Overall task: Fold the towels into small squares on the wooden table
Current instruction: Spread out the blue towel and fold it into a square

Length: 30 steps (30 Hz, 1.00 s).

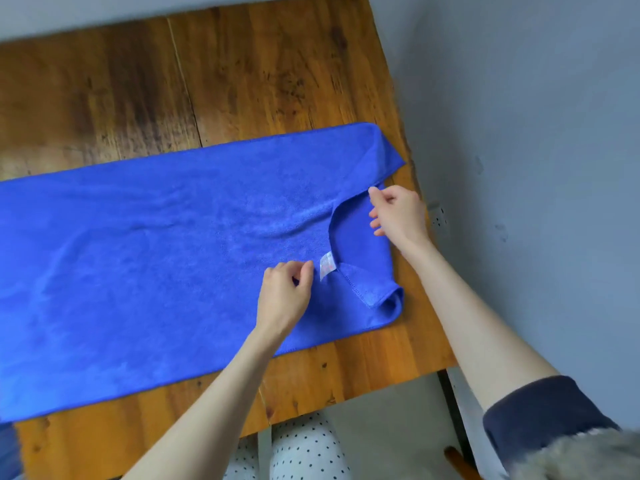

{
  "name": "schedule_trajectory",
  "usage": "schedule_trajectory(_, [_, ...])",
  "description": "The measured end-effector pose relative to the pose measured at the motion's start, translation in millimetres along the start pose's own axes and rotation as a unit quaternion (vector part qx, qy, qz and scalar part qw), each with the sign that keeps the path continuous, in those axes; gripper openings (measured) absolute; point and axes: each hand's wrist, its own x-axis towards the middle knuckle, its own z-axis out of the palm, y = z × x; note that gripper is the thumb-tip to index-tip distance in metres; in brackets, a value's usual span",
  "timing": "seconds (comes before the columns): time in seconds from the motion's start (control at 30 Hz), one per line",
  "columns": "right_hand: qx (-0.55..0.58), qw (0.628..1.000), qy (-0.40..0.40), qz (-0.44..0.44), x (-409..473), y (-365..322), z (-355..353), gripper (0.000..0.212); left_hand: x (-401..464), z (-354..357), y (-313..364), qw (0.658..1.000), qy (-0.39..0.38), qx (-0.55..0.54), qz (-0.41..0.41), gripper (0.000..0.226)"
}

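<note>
A long blue towel lies spread across the wooden table, running off the left edge of the view. Its right end is turned over and rumpled, with a small white label showing at the fold. My left hand rests on the towel just left of the label, fingers curled and pinching the cloth. My right hand pinches the folded-over edge of the towel near the table's right side.
The table's right edge runs close to a grey wall with a socket. The front edge is near my knees in dotted trousers. Bare wood lies beyond the towel. A darker blue cloth shows at the bottom left.
</note>
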Motion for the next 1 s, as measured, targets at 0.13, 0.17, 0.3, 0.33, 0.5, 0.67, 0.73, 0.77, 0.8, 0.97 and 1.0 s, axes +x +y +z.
schedule_trajectory(0.13, [-0.041,0.995,0.077,0.043,36,-10,-3,0.029,-4,16,17,0.995,-0.059,0.013,-0.074,0.059])
schedule_trajectory(0.17, [-0.03,0.994,0.083,0.067,43,-13,-2,0.03,-4,19,22,0.994,-0.069,0.027,-0.085,0.061])
schedule_trajectory(0.3, [-0.023,0.988,0.094,0.123,60,-24,6,0.036,-1,28,36,0.99,-0.085,0.04,-0.102,0.057])
schedule_trajectory(0.33, [-0.011,0.986,0.095,0.133,60,-26,9,0.035,1,28,37,0.988,-0.091,0.021,-0.12,0.053])
schedule_trajectory(0.5, [0.002,0.983,0.121,0.139,60,-36,18,0.029,8,19,32,0.963,-0.121,-0.157,-0.184,0.027])
schedule_trajectory(0.67, [-0.013,0.984,0.156,0.08,45,-49,19,0.01,-3,-10,17,0.939,-0.128,-0.26,-0.187,0.009])
schedule_trajectory(0.73, [-0.044,0.985,0.165,0.025,33,-58,23,0.008,-8,-30,8,0.94,-0.129,-0.266,-0.169,0.014])
schedule_trajectory(0.77, [-0.053,0.984,0.168,-0.004,24,-65,25,0.006,-13,-42,4,0.944,-0.126,-0.261,-0.158,0.015])
schedule_trajectory(0.8, [-0.057,0.984,0.167,-0.036,16,-72,29,0.01,-16,-56,0,0.949,-0.12,-0.254,-0.145,0.015])
schedule_trajectory(0.97, [-0.07,0.978,0.094,-0.175,-40,-121,67,0.012,-38,-133,-24,0.956,-0.116,-0.248,-0.108,0.016])
schedule_trajectory(1.0, [-0.065,0.976,0.07,-0.194,-52,-131,78,0.012,-44,-150,-30,0.955,-0.114,-0.252,-0.103,0.021])
